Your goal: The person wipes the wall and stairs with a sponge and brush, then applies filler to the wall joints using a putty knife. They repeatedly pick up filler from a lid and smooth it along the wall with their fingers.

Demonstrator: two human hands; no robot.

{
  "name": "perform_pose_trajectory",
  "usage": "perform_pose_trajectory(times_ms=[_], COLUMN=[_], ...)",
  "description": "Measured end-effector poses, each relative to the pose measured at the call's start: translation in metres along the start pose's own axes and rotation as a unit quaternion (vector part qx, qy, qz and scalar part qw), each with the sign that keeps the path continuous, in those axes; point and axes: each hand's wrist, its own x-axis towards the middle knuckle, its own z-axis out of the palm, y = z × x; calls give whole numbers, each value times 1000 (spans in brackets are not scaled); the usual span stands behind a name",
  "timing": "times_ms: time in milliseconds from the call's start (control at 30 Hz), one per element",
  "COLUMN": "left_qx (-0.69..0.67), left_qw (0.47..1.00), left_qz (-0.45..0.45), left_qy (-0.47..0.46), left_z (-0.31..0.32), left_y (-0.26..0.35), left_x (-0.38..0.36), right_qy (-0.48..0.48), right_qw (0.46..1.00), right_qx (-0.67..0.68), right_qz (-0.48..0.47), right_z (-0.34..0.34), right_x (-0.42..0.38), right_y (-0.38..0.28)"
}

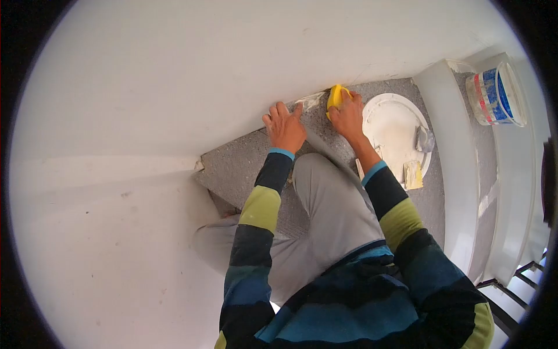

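My right hand (349, 118) grips a bright yellow sponge (336, 100) at the line where the white wall meets the grey speckled stair tread (232, 154). Just left of the sponge, a smear of white filler (313, 100) runs along that joint. My left hand (285, 129) rests by the smear with its fingers apart, the tips at the foot of the wall and nothing held. Close to my right wrist lies a round white lid (386, 102) on the tread, with white paste on it. A grey scraper (424, 139) and a pale yellow-white scraper (413, 174) lie on the lid.
A white bucket with blue and red bands (493, 98) stands on the neighbouring step at the right. White risers (442, 110) separate the steps. Dark metal railing bars (504, 302) are at lower right. The white wall (174, 75) fills the left and top. My bent knees are over the tread.
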Motion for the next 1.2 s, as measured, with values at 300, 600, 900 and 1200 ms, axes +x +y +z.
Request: perform_pose_trajectory(times_ms=[300, 600, 900, 1200], left_qx=[-30, -115, -229, -173], left_qw=[999, 991, 944, 955], left_qz=[2, -66, -237, -235], left_qy=[-31, -32, 22, -42], left_z=[4, -51, -43, -41], left_y=[-6, -38, -118, -125], left_x=[5, -57, -183, -175], right_qy=[-84, -27, -85, -161], right_qw=[995, 999, 995, 979], right_qx=[-40, -24, -57, 114], right_qz=[-35, -19, -5, -46], right_z=[20, 6, 22, -14], right_x=[-1, 2, -4, -2], right_y=[-21, 7, -52, -33])
